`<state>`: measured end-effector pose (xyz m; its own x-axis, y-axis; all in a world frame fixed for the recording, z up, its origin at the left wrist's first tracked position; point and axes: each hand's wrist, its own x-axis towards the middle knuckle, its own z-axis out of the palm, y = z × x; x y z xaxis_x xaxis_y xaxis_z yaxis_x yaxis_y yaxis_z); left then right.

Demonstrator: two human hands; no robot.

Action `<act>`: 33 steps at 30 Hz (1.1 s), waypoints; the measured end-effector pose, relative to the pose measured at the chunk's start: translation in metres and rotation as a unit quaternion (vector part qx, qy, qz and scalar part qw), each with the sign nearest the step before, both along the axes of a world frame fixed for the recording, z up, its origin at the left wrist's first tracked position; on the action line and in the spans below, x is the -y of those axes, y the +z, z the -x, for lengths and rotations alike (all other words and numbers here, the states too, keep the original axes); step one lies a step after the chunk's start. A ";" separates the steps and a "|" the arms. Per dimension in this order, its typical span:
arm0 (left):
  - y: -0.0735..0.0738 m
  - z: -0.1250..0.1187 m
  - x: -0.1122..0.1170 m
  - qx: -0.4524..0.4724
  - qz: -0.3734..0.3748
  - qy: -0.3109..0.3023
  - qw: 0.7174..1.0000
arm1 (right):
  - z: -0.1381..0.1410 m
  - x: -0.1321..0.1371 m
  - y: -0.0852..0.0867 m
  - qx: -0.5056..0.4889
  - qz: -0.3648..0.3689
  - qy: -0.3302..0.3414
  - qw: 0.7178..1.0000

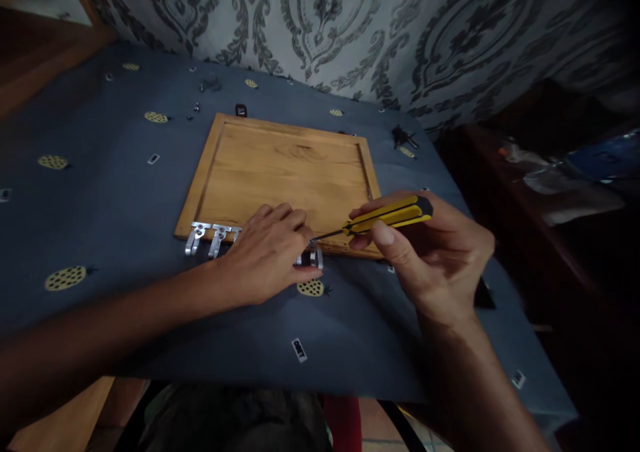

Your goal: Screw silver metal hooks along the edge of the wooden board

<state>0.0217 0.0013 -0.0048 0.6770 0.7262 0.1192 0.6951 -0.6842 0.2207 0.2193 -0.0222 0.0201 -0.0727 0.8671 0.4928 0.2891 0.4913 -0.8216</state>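
Note:
A wooden panel with a raised rim (290, 165) lies flat on the table. Several shiny metal brackets (218, 239) line its near edge, their curved ends sticking out past the wood. My left hand (273, 252) lies over the middle of that edge, hiding some of them. Its index finger and thumb close around the bracket at the right end (317, 257). In my right hand (430, 252) is a yellow and black screwdriver (387, 215), pinched by the handle. The shaft slants down leftward, and its tip meets that right-end bracket beside my left index finger.
A blue cloth with yellow pineapple prints (100, 239) covers the table. Small screws (196, 107) lie beyond the panel's left corner, and a dark cluster of parts (403, 137) sits at the back right. Patterned fabric (340, 32) hangs behind. Plastic bags (555, 179) lie on a dark surface at right.

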 end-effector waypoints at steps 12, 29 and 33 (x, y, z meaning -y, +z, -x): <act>0.003 -0.001 0.000 -0.014 -0.002 -0.005 1.000 | 0.005 0.001 -0.011 0.056 -0.047 -0.057 0.996; 0.008 -0.002 0.001 -0.033 0.050 0.006 0.998 | 0.010 0.003 -0.015 0.042 -0.208 -0.185 0.960; 0.007 -0.001 0.001 -0.021 0.035 0.002 0.999 | 0.007 0.001 -0.019 0.049 -0.174 -0.172 0.968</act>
